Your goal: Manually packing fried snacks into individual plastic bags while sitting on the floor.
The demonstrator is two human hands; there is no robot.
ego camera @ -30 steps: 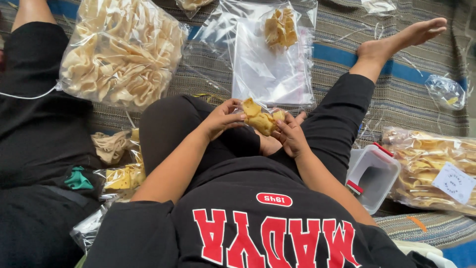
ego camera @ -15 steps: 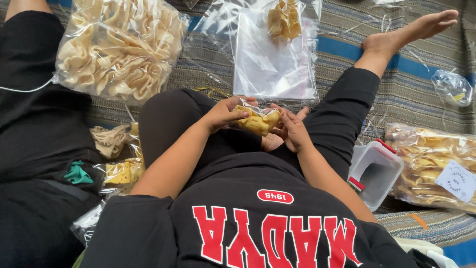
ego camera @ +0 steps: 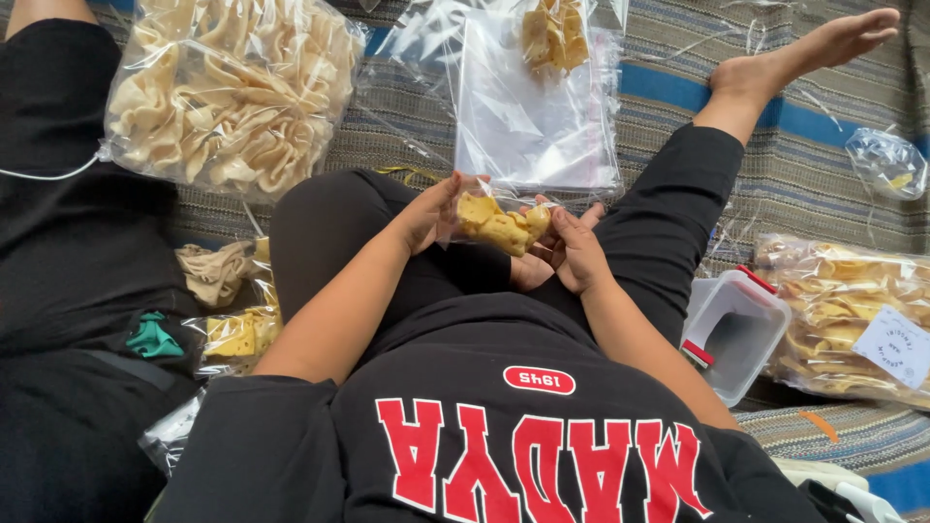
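Over my lap I hold a small clear bag of yellow crackers (ego camera: 496, 225) between both hands. My left hand (ego camera: 424, 213) grips its left side, thumb up along the plastic. My right hand (ego camera: 573, 250) pinches the right end. A stack of empty clear bags (ego camera: 533, 121) lies on the mat just beyond my hands, with a few yellow crackers (ego camera: 548, 35) at its far end. I sit cross-legged in black clothes, my bare right foot (ego camera: 804, 53) stretched out to the upper right.
A large bag of pale crackers (ego camera: 228, 92) rests at the upper left. A filled, labelled cracker bag (ego camera: 838, 315) and an empty clear box with red clips (ego camera: 736, 334) sit at the right. Small filled packs (ego camera: 237, 334) lie by my left thigh. Another person in black sits at the left.
Both hands have turned and worked the small cracker bag slightly, my left thumb now raised along it. The view shifted a little.
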